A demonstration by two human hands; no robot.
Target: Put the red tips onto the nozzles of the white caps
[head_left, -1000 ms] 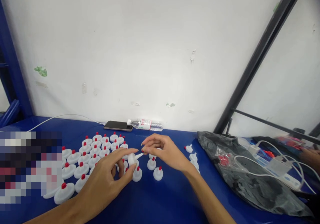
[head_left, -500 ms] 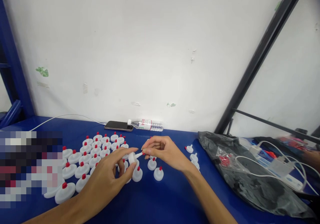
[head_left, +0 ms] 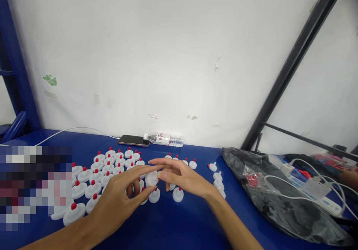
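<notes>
My left hand [head_left: 123, 194] pinches a white nozzle cap [head_left: 151, 178] between thumb and fingers, above the table. My right hand [head_left: 184, 177] meets it from the right, its thumb tip against the cap and its fingers reaching over the top. The nozzle and any red tip on this cap are hidden by the fingers. Under and around both hands stand several white caps with red tips, one of them [head_left: 178, 194] just below my right hand. A large group of the same caps [head_left: 96, 176] stands upright to the left of my left hand.
Several white nozzle caps without red tips [head_left: 219, 184] lie right of my right hand. A phone [head_left: 133, 140] and a clear bottle [head_left: 167, 139] lie by the wall. At right, a grey plastic bag [head_left: 268, 201] carries a small bag of red pieces [head_left: 253, 180]; a power strip [head_left: 321, 201] is beyond.
My right hand has moved in from the nozzle's tip to the cap itself, and its fingers now reach over it. The cap has turned, so its nozzle no longer shows.
</notes>
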